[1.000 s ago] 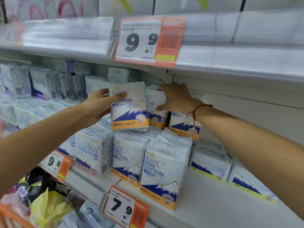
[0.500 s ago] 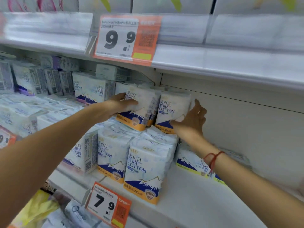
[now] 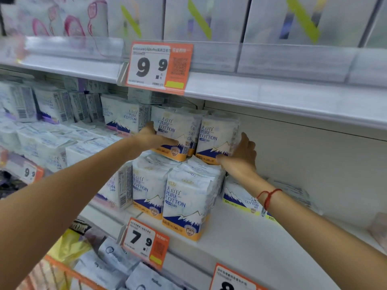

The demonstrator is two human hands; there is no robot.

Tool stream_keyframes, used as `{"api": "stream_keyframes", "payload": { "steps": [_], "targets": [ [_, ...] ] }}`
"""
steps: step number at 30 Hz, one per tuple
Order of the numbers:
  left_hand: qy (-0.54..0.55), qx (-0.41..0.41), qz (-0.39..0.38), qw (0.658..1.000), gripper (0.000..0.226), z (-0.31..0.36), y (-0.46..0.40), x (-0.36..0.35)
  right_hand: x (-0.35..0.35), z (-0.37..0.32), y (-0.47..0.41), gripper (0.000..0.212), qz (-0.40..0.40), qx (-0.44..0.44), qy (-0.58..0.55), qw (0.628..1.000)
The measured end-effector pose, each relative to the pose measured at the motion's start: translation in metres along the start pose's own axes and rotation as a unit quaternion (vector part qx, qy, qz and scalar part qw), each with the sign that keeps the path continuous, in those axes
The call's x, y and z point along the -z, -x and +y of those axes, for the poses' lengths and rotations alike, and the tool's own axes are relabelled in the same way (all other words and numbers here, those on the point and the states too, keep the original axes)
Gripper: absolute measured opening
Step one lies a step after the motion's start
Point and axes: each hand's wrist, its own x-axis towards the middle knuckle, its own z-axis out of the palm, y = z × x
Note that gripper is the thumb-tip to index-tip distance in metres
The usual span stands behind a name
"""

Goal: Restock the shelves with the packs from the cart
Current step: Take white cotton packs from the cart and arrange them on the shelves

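Nearest the camera, below the 7.9 price tag (image 3: 145, 239), the orange rim of the cart (image 3: 62, 268) shows at the bottom left, with pale packs (image 3: 117, 266) and a yellow bag (image 3: 67, 245) lying inside it. Both forearms reach up past the tag toward the middle shelf (image 3: 240, 248); a red string bracelet (image 3: 269, 195) circles the right wrist.

Just above the tag, two upright PURE COTTON packs (image 3: 184, 208) stand side by side at the shelf's front edge, forming a lower row. To the right of them, flatter packs with a yellow-green band (image 3: 240, 199) lie on the shelf.

Above and behind the tag, a second tier of packs rests on top of that lower row. The left hand (image 3: 152, 140) presses its fingers against the front and left side of the upper left pack (image 3: 176, 135), thumb along the lower face, fingers fairly straight. The right hand (image 3: 240, 158) cups the right side and lower corner of the upper right pack (image 3: 217, 137), its fingers spread and nearly straight against the wrapper. The two upper packs touch each other, with a third partly hidden between them.

Farther back and left of the tag, more white packs (image 3: 125, 120) crowd the shelf. Overhead, a 9.9 price tag (image 3: 159, 68) hangs on the upper shelf edge (image 3: 293, 95), beneath white boxes (image 3: 303, 19).
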Motion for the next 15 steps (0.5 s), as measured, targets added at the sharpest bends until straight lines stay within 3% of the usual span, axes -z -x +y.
{"api": "stream_keyframes", "payload": {
  "steps": [5,8,15],
  "targets": [
    [0.022,-0.016,0.018,0.999,0.061,0.001,0.052,0.028,-0.001,-0.001,0.053,0.044,0.038,0.138,-0.039,0.989],
    [0.026,-0.016,-0.02,0.999,0.04,-0.01,0.104,0.051,-0.008,-0.014,0.101,0.02,-0.059,0.185,-0.095,0.976],
    [-0.022,0.014,-0.059,0.998,0.012,-0.086,0.223,0.108,-0.044,-0.032,0.217,0.016,-0.334,0.215,-0.115,0.91]
  ]
}}
